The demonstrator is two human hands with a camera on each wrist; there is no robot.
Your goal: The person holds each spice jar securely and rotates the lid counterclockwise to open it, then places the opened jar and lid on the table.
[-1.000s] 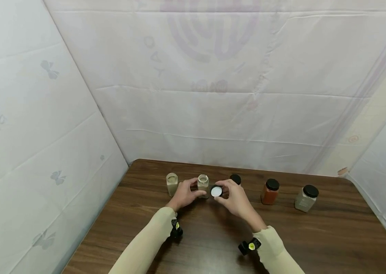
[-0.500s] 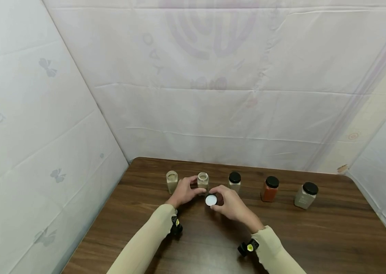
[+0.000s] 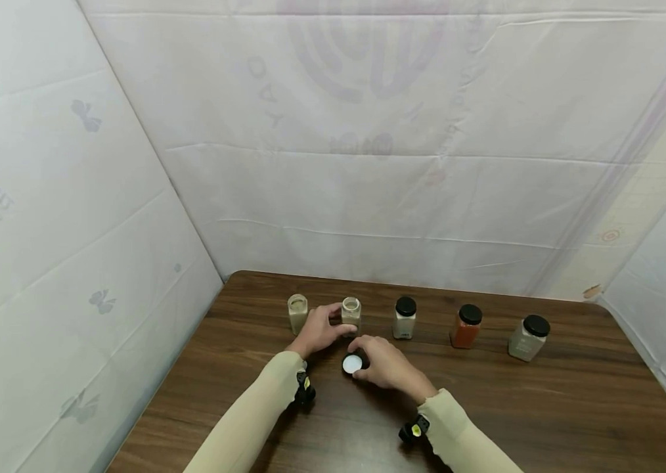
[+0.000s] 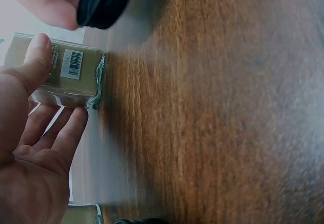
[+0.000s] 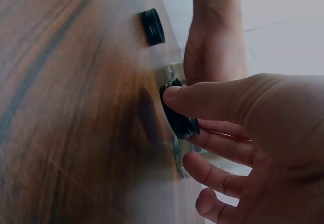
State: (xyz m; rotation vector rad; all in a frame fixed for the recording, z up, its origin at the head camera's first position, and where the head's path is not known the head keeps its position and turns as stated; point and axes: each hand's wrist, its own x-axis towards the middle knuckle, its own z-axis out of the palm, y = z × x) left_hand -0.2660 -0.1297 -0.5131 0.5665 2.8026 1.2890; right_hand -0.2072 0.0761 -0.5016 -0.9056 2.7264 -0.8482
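My left hand (image 3: 319, 330) holds a lidless clear glass jar (image 3: 351, 314) of pale powder upright on the table. In the left wrist view, a barcode label shows on that jar (image 4: 71, 67), between thumb and fingers. My right hand (image 3: 389, 365) pinches a black screw lid (image 3: 353, 363) by its rim, white inner face up in the head view. The right wrist view has this lid (image 5: 179, 113) just off the tabletop, thumb on one side and fingers on the other. Left of my left hand stands a second lidless jar (image 3: 297, 313) of pale powder.
To the right stand three jars with black lids: a pale one (image 3: 404, 318), an orange-red one (image 3: 466, 326) and a greyish one (image 3: 528, 338). Another black lid (image 5: 153, 27) lies on the wooden table (image 3: 546, 407) near my left wrist. White cloth walls (image 3: 333, 197) enclose the table.
My right hand has carried the lid away from beside the held jar, toward me and left, lower over the table. The left hand stays on the jar.
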